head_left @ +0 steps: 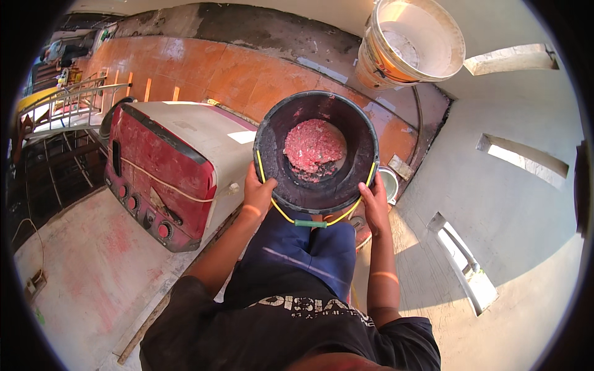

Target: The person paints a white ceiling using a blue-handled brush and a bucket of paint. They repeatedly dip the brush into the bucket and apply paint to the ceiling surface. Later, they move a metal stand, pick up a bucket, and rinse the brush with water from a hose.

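A black bucket (359, 130) is held up in front of me between both hands. Pinkish-red, lumpy wet material (314, 145) lies in its bottom. My left hand (257, 190) grips the left side of the rim, thumb over the edge. On the right side, my right hand (375, 201) holds the rim the same way. The bucket's yellow wire handle with a green grip (310, 224) hangs down on the side nearest me. Most of the fingers are hidden behind the bucket.
A red and grey appliance with knobs (162, 176) stands at my left. Large whitish buckets (411, 46), one inside another, are at the far right. A small pale container (388, 184) sits behind my right hand. The right wall (520, 123) has slot openings. A metal ladder (71, 108) is at far left.
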{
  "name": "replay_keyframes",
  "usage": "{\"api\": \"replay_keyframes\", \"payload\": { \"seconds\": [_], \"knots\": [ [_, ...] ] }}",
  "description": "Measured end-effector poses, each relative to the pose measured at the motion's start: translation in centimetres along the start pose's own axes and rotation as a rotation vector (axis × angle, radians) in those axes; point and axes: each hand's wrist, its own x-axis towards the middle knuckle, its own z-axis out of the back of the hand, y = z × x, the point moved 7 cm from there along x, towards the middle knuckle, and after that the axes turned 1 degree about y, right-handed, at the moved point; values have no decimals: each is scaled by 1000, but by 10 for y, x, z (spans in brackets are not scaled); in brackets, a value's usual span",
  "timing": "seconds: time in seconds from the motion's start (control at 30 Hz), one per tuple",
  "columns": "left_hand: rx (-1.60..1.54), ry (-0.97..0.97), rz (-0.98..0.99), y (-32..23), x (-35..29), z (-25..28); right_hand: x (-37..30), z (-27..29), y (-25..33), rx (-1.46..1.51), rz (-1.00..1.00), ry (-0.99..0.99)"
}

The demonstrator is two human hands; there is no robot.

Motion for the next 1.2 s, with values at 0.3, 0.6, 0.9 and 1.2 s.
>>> {"api": "replay_keyframes", "payload": {
  "seconds": [0.3, 0.6, 0.9, 1.2],
  "knots": [
    [47, 145, -174, -86, 31, 40, 61, -78, 14, 127, -271, -211],
    [130, 115, -232, -160, 77, 114, 93, -79, 97, 77, -157, -205],
    [-256, -186, -363, -205, 132, 175, 216, -70, 159, -249, -180, -236],
    [-516, -710, -398, -196, 84, 238, 410, -251, 222, -464, -143, 86]
  ]
}}
